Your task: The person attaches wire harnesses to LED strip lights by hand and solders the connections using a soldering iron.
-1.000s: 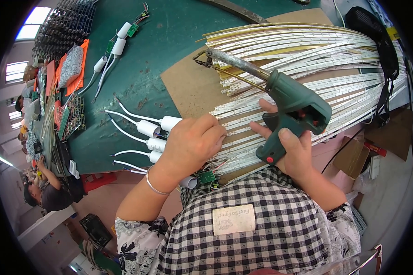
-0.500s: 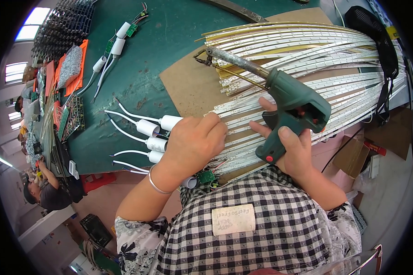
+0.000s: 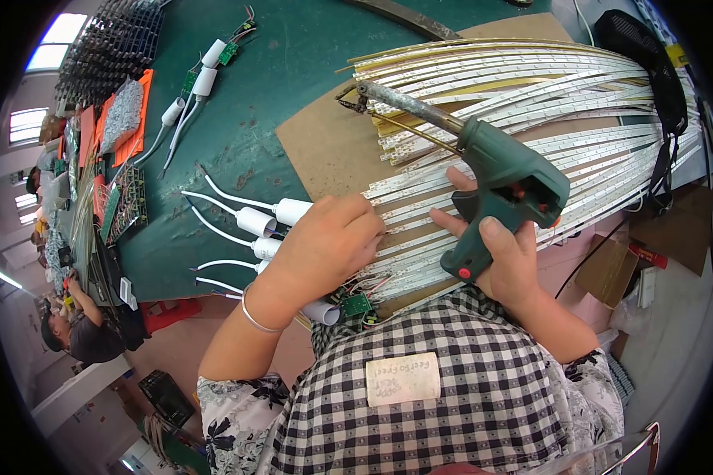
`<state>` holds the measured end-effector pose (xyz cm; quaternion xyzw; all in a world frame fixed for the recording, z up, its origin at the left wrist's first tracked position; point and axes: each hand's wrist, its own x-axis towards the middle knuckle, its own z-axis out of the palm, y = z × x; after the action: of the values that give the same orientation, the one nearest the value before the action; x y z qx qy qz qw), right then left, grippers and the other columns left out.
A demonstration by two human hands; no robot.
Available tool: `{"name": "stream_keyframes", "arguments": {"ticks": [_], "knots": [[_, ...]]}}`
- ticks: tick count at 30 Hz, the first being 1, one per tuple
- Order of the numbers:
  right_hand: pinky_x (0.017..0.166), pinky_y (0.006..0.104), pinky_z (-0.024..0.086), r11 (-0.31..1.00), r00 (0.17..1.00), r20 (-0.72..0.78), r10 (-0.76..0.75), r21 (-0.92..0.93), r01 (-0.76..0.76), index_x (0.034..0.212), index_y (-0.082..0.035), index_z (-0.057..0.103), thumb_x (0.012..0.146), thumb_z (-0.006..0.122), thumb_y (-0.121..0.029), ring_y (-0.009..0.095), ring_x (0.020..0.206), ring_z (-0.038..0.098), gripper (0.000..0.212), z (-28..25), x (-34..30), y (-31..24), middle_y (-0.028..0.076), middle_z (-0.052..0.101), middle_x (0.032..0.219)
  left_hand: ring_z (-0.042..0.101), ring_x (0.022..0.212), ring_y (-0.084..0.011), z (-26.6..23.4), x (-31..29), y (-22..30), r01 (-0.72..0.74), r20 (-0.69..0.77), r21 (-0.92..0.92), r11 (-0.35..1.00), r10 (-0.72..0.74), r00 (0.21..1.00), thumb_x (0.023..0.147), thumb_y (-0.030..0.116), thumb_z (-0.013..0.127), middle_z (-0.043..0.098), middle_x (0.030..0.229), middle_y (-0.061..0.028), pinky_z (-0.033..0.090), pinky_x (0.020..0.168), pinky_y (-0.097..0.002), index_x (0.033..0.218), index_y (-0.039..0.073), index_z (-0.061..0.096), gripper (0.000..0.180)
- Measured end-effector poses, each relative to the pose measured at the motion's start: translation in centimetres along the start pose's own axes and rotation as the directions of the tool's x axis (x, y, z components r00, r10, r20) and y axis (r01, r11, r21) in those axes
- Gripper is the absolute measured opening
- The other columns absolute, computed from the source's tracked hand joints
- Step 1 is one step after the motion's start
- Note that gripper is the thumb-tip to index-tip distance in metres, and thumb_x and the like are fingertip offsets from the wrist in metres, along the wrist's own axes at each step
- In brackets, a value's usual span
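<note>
Soldering gun (image 3: pixel 509 162), in right hand (image 3: pixel 515 267)

Well left of the right-hand grip (image 3: pixel 509 265), a pale bag (image 3: pixel 122 119) lay on an orange sheet (image 3: pixel 145 93), and a co-worker (image 3: pixel 95 342) wore dark clothing. A dark bar (image 3: pixel 410 18) rested far ahead of the grip; a cardboard box (image 3: pixel 602 273) sat to the grip's right.

I see room over the bench (image 3: pixel 249 71) left of the cardboard sheet (image 3: pixel 321 146); white tubes (image 3: pixel 253 222) crowd its near-left side, strips (image 3: pixel 483 67) and soldering gun (image 3: pixel 503 154) its right.
</note>
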<state>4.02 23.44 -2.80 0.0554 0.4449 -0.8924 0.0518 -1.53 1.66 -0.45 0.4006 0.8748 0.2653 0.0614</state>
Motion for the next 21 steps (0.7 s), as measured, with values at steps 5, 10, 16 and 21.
{"name": "stream_keyframes", "arguments": {"ticks": [5, 10, 16, 21], "knots": [[0.098, 0.0527, 0.043, 1.000, 1.000, -0.005, -0.002, 0.009, 0.002, 0.140, -0.007, 0.023, 0.087, 0.054, -0.014, 0.030, 0.134, 0.030, 0.062, 0.08, 0.00, 0.06, 0.015, 0.032, 0.141, 0.055, 0.072, -0.0267, 0.07, -0.03, -0.01, 0.000, 0.012, 0.023, 1.000, 0.000, 1.000, 0.070, 0.004, 0.067, 0.056, 0.079, -0.0083, 0.043, 0.064, -0.0356, 0.085, 0.007, 0.059, 0.017], [0.097, 0.0525, 0.043, 1.000, 1.000, -0.012, -0.009, 0.005, 0.009, 0.140, -0.007, 0.023, 0.088, 0.053, -0.012, 0.030, 0.134, 0.031, 0.060, 0.13, -0.04, 0.12, 0.014, 0.032, 0.141, 0.055, 0.071, -0.0277, -0.48, 0.03, -0.53, -0.031, 0.034, -0.091, 0.995, 0.034, 0.999, 0.073, 0.004, 0.065, 0.056, 0.076, -0.0085, 0.042, 0.066, -0.0367, 0.085, 0.007, 0.059, 0.014], [0.097, 0.0523, 0.044, 1.000, 1.000, -0.026, -0.002, 0.030, 0.003, 0.139, -0.007, 0.024, 0.088, 0.053, -0.012, 0.030, 0.134, 0.031, 0.059, 0.16, -0.04, 0.29, 0.014, 0.033, 0.140, 0.055, 0.075, -0.0270, -0.05, -0.03, -0.37, -0.077, 0.047, 0.052, 0.996, 0.074, 0.996, 0.065, 0.002, 0.066, 0.057, 0.079, -0.0063, 0.043, 0.069, -0.0370, 0.083, 0.007, 0.059, 0.020], [0.097, 0.0525, 0.044, 1.000, 1.000, -0.018, -0.016, 0.019, 0.016, 0.139, -0.007, 0.024, 0.088, 0.053, -0.012, 0.030, 0.134, 0.031, 0.059, 0.02, -0.03, 0.39, 0.014, 0.033, 0.140, 0.054, 0.075, -0.0252, -0.36, -0.43, 0.21, -0.101, 0.040, 0.182, 0.978, 0.095, 0.995, 0.061, 0.002, 0.065, 0.057, 0.082, -0.0057, 0.044, 0.068, -0.0364, 0.082, 0.007, 0.059, 0.023]]}}
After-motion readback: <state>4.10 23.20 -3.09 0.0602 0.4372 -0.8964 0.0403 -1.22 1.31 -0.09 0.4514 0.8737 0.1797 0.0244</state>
